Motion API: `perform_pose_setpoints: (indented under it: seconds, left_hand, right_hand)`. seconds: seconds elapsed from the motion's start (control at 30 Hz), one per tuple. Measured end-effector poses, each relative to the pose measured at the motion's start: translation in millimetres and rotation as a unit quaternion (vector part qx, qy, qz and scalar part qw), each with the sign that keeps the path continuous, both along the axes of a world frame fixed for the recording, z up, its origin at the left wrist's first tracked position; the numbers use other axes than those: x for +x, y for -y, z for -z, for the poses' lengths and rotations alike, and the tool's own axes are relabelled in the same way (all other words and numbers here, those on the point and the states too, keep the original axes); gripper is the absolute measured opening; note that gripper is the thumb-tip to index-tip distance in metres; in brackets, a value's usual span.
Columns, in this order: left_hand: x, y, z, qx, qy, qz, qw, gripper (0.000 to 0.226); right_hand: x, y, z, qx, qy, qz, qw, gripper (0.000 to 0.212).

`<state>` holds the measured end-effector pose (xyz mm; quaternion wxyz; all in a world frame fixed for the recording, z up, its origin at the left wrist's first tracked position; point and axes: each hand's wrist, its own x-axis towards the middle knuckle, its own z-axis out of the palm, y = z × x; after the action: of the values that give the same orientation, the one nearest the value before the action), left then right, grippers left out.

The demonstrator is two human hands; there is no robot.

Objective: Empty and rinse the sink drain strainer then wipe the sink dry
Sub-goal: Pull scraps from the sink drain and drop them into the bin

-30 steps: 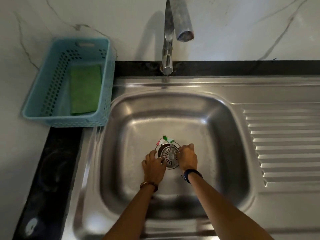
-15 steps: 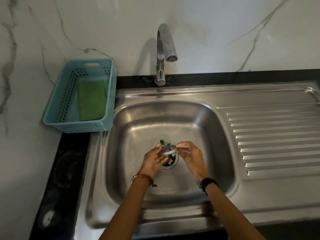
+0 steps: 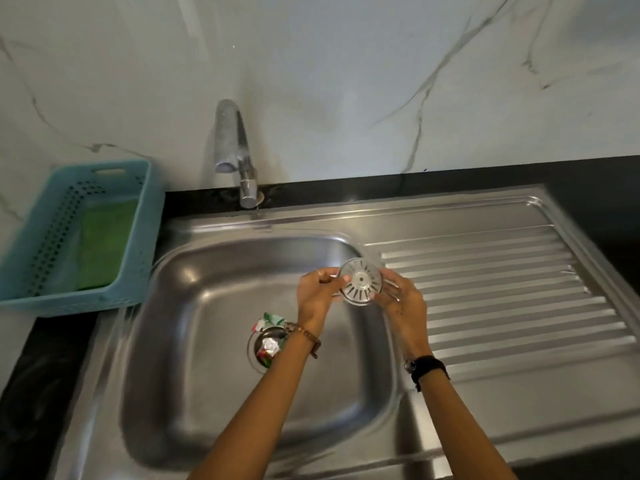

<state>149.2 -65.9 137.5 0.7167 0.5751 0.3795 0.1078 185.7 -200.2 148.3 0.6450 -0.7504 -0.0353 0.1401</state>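
Both hands held the strainer (image 3: 361, 281) between them, raised above the basin near its back right corner, close to the edge of the drainboard (image 3: 491, 289). Left hand (image 3: 317, 295) pinched the strainer's left rim with thumb and fingers closed on it; right hand (image 3: 403, 301) cupped the right rim from below, fingers curled against it. The strainer was tilted so that its slotted round face and small centre hole faced the onlooker. A beaded bracelet sat on the left wrist and a dark band on the right.

The drain (image 3: 265, 348) lay uncovered at the middle of the sink (image 3: 194, 341) floor, partly hidden by the left wrist. Scraps (image 3: 268, 322) of green, white and red wrapper lay in the drain and on its back rim; what they were exactly could not be told.

The tap (image 3: 235, 150) stood at the back edge of the sink, spout over the basin, with no water visible. A teal basket (image 3: 138, 237) sat on the worktop at the sink's back left corner, holding a green sponge (image 3: 104, 251). A marble wall (image 3: 346, 81) rose behind.
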Motion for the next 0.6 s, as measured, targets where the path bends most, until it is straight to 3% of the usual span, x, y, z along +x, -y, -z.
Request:
perform_pose_setpoints:
  seconds: [0.23,0.4,0.6]
  left_hand:
    - [87,33,3,0.073,-0.022,-0.024,0.997,0.022]
    - [111,38,11,0.147,-0.05,-0.053,0.986,0.017]
    - [122,40,11,0.172,-0.079,-0.066,0.98,0.021]
  right_hand:
    - [85,27,-2,-0.114,0.057,0.0,0.992,0.034]
    - [117,23,4,-0.156,0.05,-0.038,0.986,0.035]
    - [130,18,8,-0.167,0.02,-0.06,0.984,0.038]
